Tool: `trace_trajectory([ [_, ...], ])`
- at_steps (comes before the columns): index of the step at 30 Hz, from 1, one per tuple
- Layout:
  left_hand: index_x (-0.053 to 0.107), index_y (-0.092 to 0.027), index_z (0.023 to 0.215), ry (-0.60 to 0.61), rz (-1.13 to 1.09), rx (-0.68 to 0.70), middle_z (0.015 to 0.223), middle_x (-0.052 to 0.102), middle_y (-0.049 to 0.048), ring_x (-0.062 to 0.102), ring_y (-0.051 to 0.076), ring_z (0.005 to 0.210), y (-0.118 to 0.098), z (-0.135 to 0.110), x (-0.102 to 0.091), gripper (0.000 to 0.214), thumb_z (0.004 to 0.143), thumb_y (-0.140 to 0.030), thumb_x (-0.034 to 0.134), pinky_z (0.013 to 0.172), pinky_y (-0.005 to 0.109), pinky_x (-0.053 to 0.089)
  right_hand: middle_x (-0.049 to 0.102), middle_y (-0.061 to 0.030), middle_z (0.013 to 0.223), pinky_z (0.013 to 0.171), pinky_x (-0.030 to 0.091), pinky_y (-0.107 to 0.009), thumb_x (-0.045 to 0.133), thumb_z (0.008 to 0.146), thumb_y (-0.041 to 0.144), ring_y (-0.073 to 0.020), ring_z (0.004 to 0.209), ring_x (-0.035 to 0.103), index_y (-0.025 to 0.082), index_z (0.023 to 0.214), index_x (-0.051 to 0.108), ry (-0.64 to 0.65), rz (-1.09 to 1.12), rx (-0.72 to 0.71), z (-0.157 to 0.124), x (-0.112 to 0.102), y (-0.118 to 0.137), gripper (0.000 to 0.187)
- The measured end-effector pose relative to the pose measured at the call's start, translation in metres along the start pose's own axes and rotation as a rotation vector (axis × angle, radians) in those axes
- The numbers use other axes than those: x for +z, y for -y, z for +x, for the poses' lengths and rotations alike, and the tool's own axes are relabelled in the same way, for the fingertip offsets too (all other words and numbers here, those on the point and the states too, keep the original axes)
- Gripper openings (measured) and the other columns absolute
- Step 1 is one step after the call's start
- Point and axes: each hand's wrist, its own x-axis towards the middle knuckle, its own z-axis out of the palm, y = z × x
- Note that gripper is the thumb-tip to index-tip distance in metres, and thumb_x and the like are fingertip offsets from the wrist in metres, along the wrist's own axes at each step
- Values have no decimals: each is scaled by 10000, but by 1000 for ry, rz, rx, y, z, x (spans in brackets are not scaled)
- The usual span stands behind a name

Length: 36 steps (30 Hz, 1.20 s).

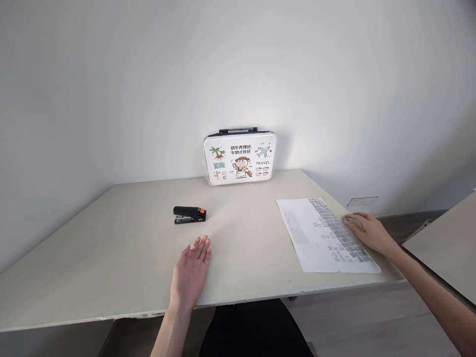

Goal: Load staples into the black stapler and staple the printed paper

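My left hand (190,271) lies flat on the table, fingers stretched out and together, holding nothing. A black stapler (189,214) with an orange end sits a short way beyond its fingertips. My right hand (366,231) rests palm down on the right edge of a printed sheet of paper (320,238), fingers spread flat on it. The sheet lies near the table's right front corner.
A white cartoon-printed case (240,157) with a black handle stands upright against the wall at the back of the beige table (111,248). A second table corner (446,248) is at the right, with a floor gap between. A wall socket (362,201) is low on the wall.
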Motion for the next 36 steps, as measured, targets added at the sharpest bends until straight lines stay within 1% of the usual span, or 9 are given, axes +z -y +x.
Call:
trace_trajectory([
  [3,687,-98,1104,9,-13,-3,1243,680,181,709,216,1116,0,0,0,291,1049,-169,410,880,313,616,674,-180,1314,875,561,-455,468,933,497,-347,1138,670,206,1225,683,6,62,-20,1,-7,6,465],
  [6,691,-96,1081,18,-29,-10,1160,691,166,719,204,1045,-1,1,-1,288,1036,-146,411,840,302,613,674,-185,1312,805,559,-425,422,976,489,-330,1067,696,208,1252,661,-96,186,43,-12,-26,43,460],
  [9,693,-102,1067,22,-38,-14,1127,690,160,717,206,1032,-1,3,-3,275,1019,-131,424,832,305,609,727,-122,1235,718,562,-377,491,969,526,-320,1063,696,246,1142,693,-89,442,65,-42,-50,116,387],
  [12,692,-113,1066,15,-44,-11,1125,685,157,713,207,1041,-1,4,-4,272,1011,-127,426,835,306,606,745,-105,1160,545,516,-300,493,1000,542,-295,1026,707,264,1098,712,171,733,-27,-79,-68,205,367],
  [16,689,-120,1057,4,-47,-7,1107,684,147,712,200,1020,-2,3,-1,267,1006,-124,427,809,302,605,762,-68,957,775,571,-335,472,1052,479,-223,891,725,246,1015,725,433,1094,-241,-113,-74,309,346],
  [19,687,-116,1037,9,-51,-8,1095,685,146,711,200,1017,-2,2,0,260,1000,-116,430,804,297,601,763,-55,947,708,535,-282,462,1064,447,-197,856,719,231,996,712,518,1207,-294,-121,-67,354,337],
  [22,686,-112,1027,3,-57,-12,1084,686,146,712,202,1015,-2,2,0,263,996,-111,426,809,298,598,743,-42,895,623,468,-252,479,1059,423,-176,790,678,224,962,710,513,1176,-298,-123,-57,369,320],
  [25,688,-119,1032,4,-60,-12,1085,687,143,711,200,1013,-2,3,-1,261,987,-109,431,807,298,597,737,-34,907,592,431,-246,500,1051,408,-170,787,659,231,976,715,498,1150,-268,-126,-52,366,288],
  [36,684,-132,1037,-4,-69,-9,1089,685,137,707,197,1019,-2,2,-1,252,976,-113,441,804,297,595,742,-44,899,596,457,-258,479,1052,480,-188,805,672,242,992,724,496,1165,-235,-127,-53,364,346],
])
